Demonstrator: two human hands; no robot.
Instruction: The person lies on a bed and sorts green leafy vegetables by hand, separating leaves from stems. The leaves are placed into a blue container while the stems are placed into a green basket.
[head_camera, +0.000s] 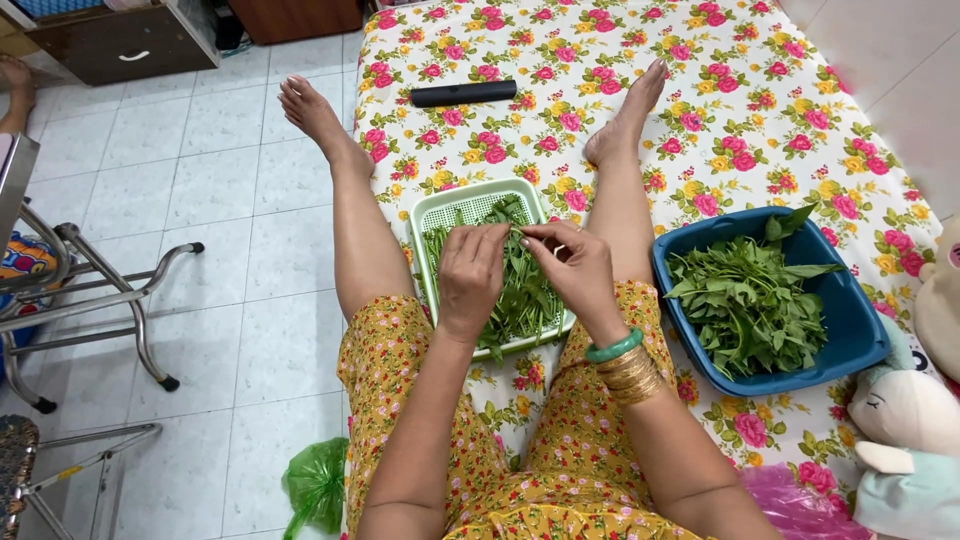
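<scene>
Thin green stem (508, 232) pinched between both hands, held just above the pale green basket (428, 212). Left hand (470, 275) grip closed on the stem's left end with thumb and fingertips, back of hand up. Right hand (575, 270) grip closed on the stem's right end, fingertips nearly touching the left ones. Right below the grip, the basket holds a heap of leafy green stalks (525, 300) and sits on the floral sheet (600, 60) between the person's legs. To the right of the grip, near the right forearm, a blue tub (868, 335) filled with picked green leaves (750, 300). Right wrist carries a green bangle (613, 347) and gold bangles (630, 375). Beyond the grip, toward the feet, a black remote (463, 93) lies on the sheet. Left of the grip, well apart, tiled floor (220, 200) with metal chair legs (110, 300). Nearer the body on the left, a green plastic bag (316, 488). Far right edge, soft toys (905, 440).
</scene>
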